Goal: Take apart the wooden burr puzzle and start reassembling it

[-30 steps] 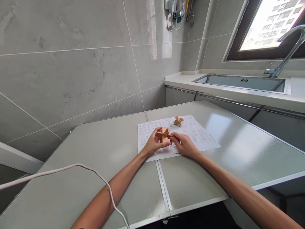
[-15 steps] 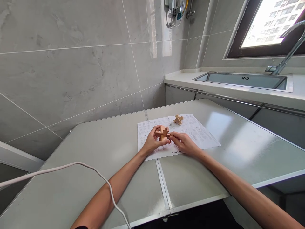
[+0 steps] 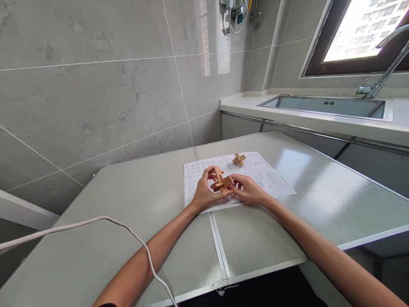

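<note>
Gripping a wooden cross puzzle (image 3: 220, 181) just above the printed sheet (image 3: 271, 181), I pinch it from both sides: my left hand (image 3: 203, 192) wraps its upright bar, my right hand (image 3: 247, 189) pinches the near-level bar's end. That bar points right. A second wooden puzzle (image 3: 238, 159) lies farther back on the sheet, with bare tabletop (image 3: 319, 192) to the sheet's right.

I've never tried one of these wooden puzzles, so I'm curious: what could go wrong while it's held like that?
The wooden puzzle is pinched only by the fingertips of the left hand and right hand, so a loose bar might slip out. A dropped piece could land on the printed sheet and perhaps knock the second small puzzle.
</note>
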Demonstrator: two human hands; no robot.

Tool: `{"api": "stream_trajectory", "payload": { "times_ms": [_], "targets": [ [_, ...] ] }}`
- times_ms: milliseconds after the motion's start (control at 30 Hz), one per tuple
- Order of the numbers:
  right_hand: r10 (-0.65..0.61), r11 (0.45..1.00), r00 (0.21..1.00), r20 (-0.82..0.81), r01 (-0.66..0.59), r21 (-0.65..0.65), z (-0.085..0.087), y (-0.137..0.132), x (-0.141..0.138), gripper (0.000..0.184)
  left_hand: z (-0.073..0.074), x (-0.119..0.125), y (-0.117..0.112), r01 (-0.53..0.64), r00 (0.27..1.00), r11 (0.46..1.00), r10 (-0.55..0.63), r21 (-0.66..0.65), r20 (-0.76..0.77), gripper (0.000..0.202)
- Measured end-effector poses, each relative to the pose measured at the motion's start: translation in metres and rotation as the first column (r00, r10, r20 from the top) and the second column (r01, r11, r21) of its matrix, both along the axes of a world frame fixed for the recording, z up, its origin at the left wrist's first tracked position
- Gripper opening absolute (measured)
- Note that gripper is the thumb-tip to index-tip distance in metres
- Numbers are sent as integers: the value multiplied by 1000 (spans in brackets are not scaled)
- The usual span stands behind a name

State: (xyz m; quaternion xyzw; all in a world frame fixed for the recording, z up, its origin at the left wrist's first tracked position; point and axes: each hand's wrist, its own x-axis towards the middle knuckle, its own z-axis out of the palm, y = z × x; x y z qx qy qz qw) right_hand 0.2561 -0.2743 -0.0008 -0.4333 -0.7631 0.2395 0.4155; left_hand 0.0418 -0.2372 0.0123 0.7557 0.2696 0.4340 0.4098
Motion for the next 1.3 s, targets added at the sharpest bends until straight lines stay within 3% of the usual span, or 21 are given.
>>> {"api": "stream_trajectory", "payload": {
  "times_ms": [233, 567, 867, 1000, 1133, 1300],
  "targets": [
    [-34, 997, 997, 67, 29, 68, -7, 1, 4, 21, 1, 3, -1, -10, 1000, 991, 14, 130, -26, 88],
    [-160, 982, 980, 114, 146, 121, -10, -2, 4, 26, -1, 2, 1, -5, 997, 997, 10, 71, -76, 91],
    [-127, 991, 991, 49, 129, -28, -8, 0, 4, 21, -2, 4, 1, 62, 996, 998, -63, -5, -70, 91],
    [-123, 988, 992, -41, 118, -95, -4, 3, 5, 19, -6, 5, 2, 5, 999, 1000, -6, -13, -52, 89],
    [-167, 976, 972, -163, 140, -165, 1, 3, 9, 36, -13, 5, 5, -66, 996, 998, 66, -2, -64, 91],
    [-80, 956, 972, -222, 12, -292, 6, 0, 11, 55, -16, 6, 3, -84, 987, 994, 92, 64, -133, 93]
  ]
}}
